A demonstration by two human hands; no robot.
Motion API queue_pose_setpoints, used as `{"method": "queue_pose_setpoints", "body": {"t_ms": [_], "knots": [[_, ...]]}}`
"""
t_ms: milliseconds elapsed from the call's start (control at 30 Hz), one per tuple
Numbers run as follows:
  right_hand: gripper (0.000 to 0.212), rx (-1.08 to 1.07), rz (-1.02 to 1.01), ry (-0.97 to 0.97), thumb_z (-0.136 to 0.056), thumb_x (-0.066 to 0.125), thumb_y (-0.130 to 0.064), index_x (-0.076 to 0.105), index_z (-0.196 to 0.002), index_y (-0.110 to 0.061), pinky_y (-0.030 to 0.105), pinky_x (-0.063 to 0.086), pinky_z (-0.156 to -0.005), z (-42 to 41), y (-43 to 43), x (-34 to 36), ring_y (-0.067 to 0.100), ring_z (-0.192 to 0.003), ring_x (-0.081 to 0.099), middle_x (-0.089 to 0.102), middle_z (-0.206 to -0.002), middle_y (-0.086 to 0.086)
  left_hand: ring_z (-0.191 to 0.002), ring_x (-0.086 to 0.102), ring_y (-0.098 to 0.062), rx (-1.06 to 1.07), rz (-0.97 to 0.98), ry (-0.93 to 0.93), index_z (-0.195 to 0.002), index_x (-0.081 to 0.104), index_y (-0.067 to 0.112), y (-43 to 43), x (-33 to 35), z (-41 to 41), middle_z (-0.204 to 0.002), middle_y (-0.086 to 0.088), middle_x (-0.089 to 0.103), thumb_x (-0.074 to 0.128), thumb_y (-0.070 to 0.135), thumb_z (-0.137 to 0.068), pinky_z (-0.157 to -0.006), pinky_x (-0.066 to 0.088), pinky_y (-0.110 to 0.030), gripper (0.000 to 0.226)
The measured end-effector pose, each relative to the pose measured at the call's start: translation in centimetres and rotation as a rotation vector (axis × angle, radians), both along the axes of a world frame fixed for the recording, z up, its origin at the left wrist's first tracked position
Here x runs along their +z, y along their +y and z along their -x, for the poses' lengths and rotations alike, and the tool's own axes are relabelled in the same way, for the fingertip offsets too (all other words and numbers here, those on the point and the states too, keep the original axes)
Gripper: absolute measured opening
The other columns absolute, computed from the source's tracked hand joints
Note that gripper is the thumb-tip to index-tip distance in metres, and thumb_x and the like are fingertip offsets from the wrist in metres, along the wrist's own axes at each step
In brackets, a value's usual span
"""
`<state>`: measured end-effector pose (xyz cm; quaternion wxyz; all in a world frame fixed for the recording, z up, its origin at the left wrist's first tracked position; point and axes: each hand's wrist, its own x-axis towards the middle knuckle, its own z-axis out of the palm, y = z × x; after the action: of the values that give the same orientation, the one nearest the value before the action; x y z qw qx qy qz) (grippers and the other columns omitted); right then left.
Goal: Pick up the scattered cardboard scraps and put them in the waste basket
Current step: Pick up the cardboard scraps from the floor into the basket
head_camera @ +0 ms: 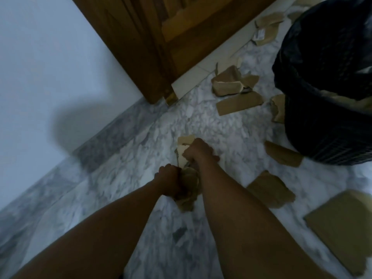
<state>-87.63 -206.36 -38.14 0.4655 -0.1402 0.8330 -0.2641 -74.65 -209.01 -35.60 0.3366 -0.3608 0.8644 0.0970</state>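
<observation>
Two bare forearms reach forward from the near edge over a grey-veined marble floor (124,158). The left hand (170,181) is curled into a fist, fingers closed tight on a crumpled wad of cardboard (189,190) that hangs just beside and below it. The right hand (198,151), a little farther out, is also closed, its fingers gripping a pale torn scrap (185,144) whose upper edge sticks out past the knuckles. The two hands are close together, and the wad and the scrap seem to meet between them, though blur hides the exact join.

To the near right lies a large flat sheet (342,222), and just left of it a smaller torn piece (270,190). Farther right, another scrap (282,154) rests beside the foot of the waste basket (326,109), a dark woven bin lined with a black bag; some cardboard shows inside its rim. A small piece (277,107) leans against the basket's left side. Beyond, a long strip (239,102) and a folded heap (231,82) lie near the door sill. More scraps (267,31) are scattered at the far right. A wooden door (153,37) stands at the far centre, with a pale wall (50,57) to the left.
</observation>
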Motion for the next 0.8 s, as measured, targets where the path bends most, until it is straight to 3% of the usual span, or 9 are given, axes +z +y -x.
{"method": "queue_pose_setpoints", "body": {"t_ms": [100, 233, 300, 367, 467, 533, 633, 733, 800], "knots": [[0.047, -0.192, 0.222, -0.082, -0.086, 0.066, -0.023, 0.052, -0.129, -0.013, 0.044, 0.049, -0.1, 0.6, 1.5, -0.5, 0.029, -0.112, 0.058, 0.058, -0.13, 0.012, -0.094, 0.061, -0.014, 0.018, -0.085, 0.064, -0.113, 0.066, 0.016, -0.5, 0.8, 0.5, -0.111, -0.002, 0.066, 0.083, 0.045, -0.073, -0.079, 0.05, -0.023, 0.052], [0.073, -0.287, 0.334, -0.041, -0.095, 0.06, -0.021, 0.02, -0.154, -0.008, 0.036, 0.04, -0.107, 0.3, 6.4, 1.2, 0.033, -0.135, 0.042, 0.037, -0.151, 0.016, -0.097, 0.063, -0.018, -0.123, -0.083, 0.042, -0.11, 0.067, 0.009, 0.1, 2.4, 1.4, -0.11, -0.007, 0.067, 0.078, 0.038, -0.081, -0.076, 0.05, -0.023, 0.042], [0.069, -0.292, 0.34, 0.074, -0.095, 0.06, -0.022, 0.023, -0.152, -0.007, 0.036, 0.04, -0.105, -0.1, 8.4, 2.5, 0.034, -0.135, 0.042, 0.038, -0.15, 0.017, -0.097, 0.063, -0.021, -0.241, -0.041, 0.014, -0.11, 0.065, 0.006, -0.1, 4.0, 2.5, -0.113, -0.012, 0.066, 0.073, 0.036, -0.085, -0.071, 0.047, -0.023, 0.039], [0.065, -0.323, 0.382, 0.159, -0.096, 0.059, -0.024, 0.026, -0.15, -0.007, 0.037, 0.041, -0.102, 0.1, 9.7, 5.2, 0.034, -0.133, 0.044, 0.041, -0.148, 0.016, -0.105, 0.064, -0.026, -0.341, 0.031, 0.045, -0.116, 0.063, 0.005, -0.9, 6.3, 4.3, -0.12, -0.014, 0.064, 0.074, 0.035, -0.084, -0.078, 0.048, -0.026, 0.046], [0.046, -0.477, 0.623, 0.186, -0.099, 0.054, -0.03, 0.041, -0.138, -0.01, 0.038, 0.051, -0.079, 2.0, 10.5, 12.0, 0.035, -0.11, 0.058, 0.055, -0.126, 0.014, -0.112, 0.062, -0.031, -0.42, 0.171, 0.173, -0.125, 0.058, 0.003, -2.1, 11.7, 7.9, -0.126, -0.016, 0.06, 0.072, 0.035, -0.086, -0.088, 0.05, -0.033, 0.053], [0.037, -0.546, 0.674, 0.356, -0.099, 0.056, -0.03, 0.046, -0.129, -0.011, 0.037, 0.052, -0.065, 3.4, 11.3, 17.5, 0.029, -0.092, 0.06, 0.057, -0.109, 0.008, -0.117, 0.059, -0.033, -0.4, 0.241, 0.345, -0.129, 0.056, 0.001, -2.3, 16.1, 10.7, -0.129, -0.017, 0.058, 0.072, 0.033, -0.088, -0.09, 0.049, -0.036, 0.055], [0.035, -0.589, 0.704, 0.717, -0.096, 0.06, -0.019, 0.047, -0.128, -0.012, 0.028, 0.042, -0.076, 5.5, 13.8, 24.1, 0.016, -0.093, 0.054, 0.054, -0.104, -0.002, -0.127, 0.052, -0.035, -0.238, 0.147, 0.795, -0.138, 0.05, 0.003, -1.2, 22.2, 15.0, -0.139, -0.018, 0.053, 0.076, 0.031, -0.084, -0.101, 0.045, -0.042, 0.066], [0.031, -0.814, 0.717, 0.869, -0.098, 0.052, -0.02, 0.043, -0.125, -0.006, 0.022, 0.037, -0.071, 7.2, 17.3, 27.4, 0.017, -0.093, 0.052, 0.055, -0.112, 0.005, -0.127, 0.053, -0.03, 0.036, -0.236, 1.232, -0.142, 0.045, 0.009, 3.0, 26.7, 18.4, -0.138, -0.013, 0.053, 0.069, 0.021, -0.089, -0.103, 0.047, -0.038, 0.059], [0.039, -0.951, 0.69, 0.822, -0.101, 0.046, -0.026, 0.037, -0.13, -0.002, 0.029, 0.043, -0.073, 8.5, 19.3, 28.5, 0.025, -0.099, 0.056, 0.054, -0.119, 0.012, -0.124, 0.053, -0.026, 0.09, -0.504, 1.317, -0.144, 0.042, 0.013, 6.5, 28.3, 19.9, -0.138, -0.008, 0.053, 0.063, 0.021, -0.092, -0.101, 0.048, -0.038, 0.057]]}}
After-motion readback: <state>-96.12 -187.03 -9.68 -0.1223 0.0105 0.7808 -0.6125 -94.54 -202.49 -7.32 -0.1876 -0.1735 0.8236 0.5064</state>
